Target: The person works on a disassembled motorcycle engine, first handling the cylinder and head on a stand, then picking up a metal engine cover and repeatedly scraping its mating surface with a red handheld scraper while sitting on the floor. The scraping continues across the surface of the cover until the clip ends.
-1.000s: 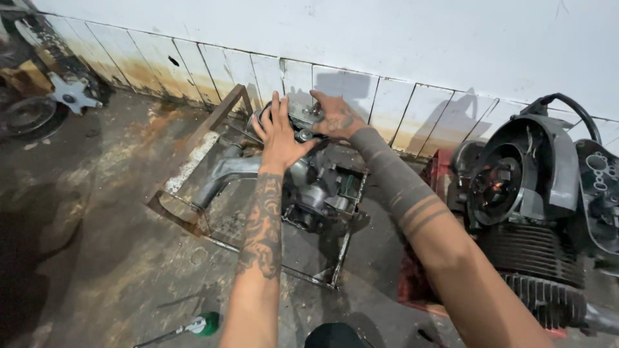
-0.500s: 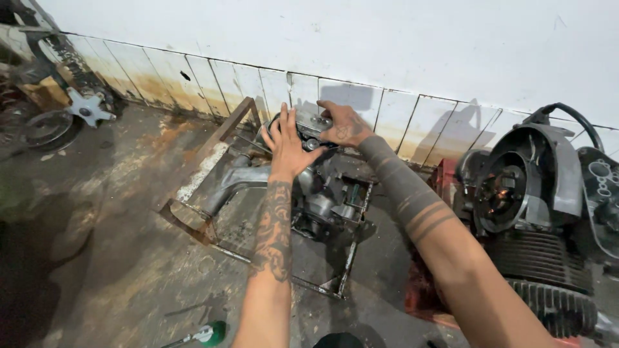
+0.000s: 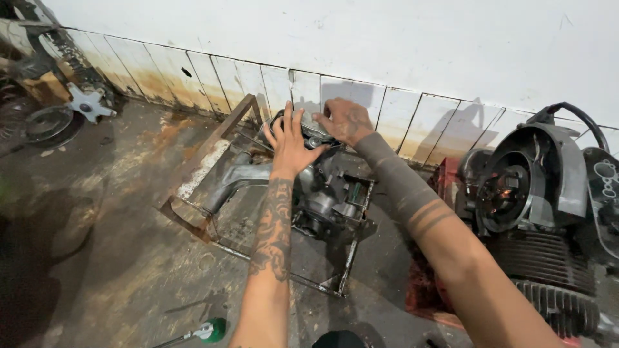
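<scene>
Greasy grey engine block [image 3: 325, 193] under hands

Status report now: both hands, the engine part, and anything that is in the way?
Left hand flat on engine part, fingers spread. Right hand gripping its top by the wall. Part sits in rusty metal frame. Nothing blocking; second engine stands apart at right.

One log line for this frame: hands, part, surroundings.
left hand: flat on engine block | right hand: gripping its top | block: inside rusty metal frame | second engine: right | screwdriver: on floor
</scene>
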